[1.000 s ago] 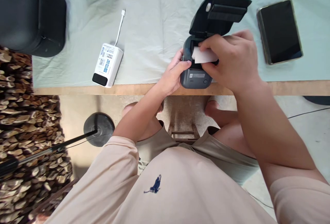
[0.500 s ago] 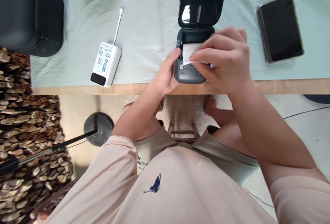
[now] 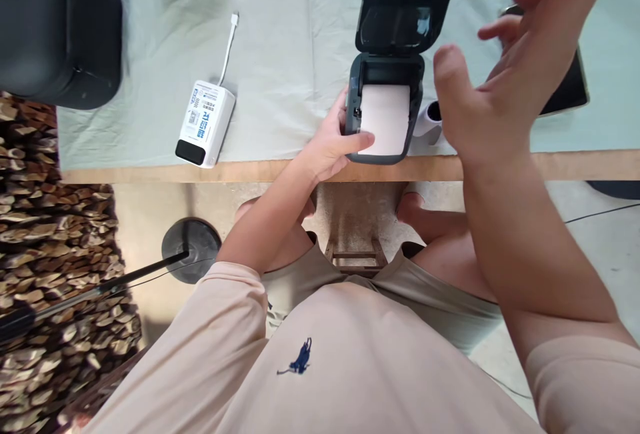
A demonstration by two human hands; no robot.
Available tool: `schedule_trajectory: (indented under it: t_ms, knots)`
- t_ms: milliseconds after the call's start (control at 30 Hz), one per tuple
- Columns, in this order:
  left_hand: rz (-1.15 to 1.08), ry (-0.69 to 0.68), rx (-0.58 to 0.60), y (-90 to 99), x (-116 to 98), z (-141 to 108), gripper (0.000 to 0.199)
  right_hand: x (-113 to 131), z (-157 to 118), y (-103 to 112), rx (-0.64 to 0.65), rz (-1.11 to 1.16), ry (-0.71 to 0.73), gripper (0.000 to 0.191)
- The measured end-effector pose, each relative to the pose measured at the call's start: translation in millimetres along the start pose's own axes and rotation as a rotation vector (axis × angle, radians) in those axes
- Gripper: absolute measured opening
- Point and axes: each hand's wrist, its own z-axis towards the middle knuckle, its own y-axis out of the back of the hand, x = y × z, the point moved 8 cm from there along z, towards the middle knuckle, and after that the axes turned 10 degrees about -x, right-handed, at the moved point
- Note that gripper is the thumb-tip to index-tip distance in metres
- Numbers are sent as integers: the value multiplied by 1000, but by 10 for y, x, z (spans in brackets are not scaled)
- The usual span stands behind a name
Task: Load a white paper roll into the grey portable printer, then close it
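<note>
head view shows a small dark printer [image 3: 387,74] near the table's [image 3: 270,171] front edge, its lid [image 3: 400,4] swung up toward twelve o'clock and white paper [image 3: 387,114] lying in its opening. the left hand [image 3: 333,144] clasps the casing from eight o'clock, thumb over the paper, while the right hand [image 3: 520,84], toward three o'clock, hangs with fingers spread wide, partly hiding a dark-screened device [image 3: 567,91]. a white power bank [image 3: 206,124] lies well apart at nine o'clock.
</note>
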Motion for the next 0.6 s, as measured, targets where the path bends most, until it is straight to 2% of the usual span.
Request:
schedule_trajectory:
  t_ms: [67,133,233,367,500,600]
  knots:
    - [26,2,25,-7,16,4,105,-90,3,-31,53,64,-3,69]
    - [46,3,44,-18,18,0,106,-94,-5,-71,105,125,23,71]
    - [34,0,57,-42,-3,-17,104,4,-6,-108,146,128,39,53]
    - [-22,1,24,-36,-23,-19,97,129,-103,-214,300,46,14,22]
    - [-37,4,10,-13,-11,-5,93,124,-224,-241,351,68,-21,15]
    - [-39,-2,27,-11,-6,-7,96,98,-197,-187,311,87,6,14]
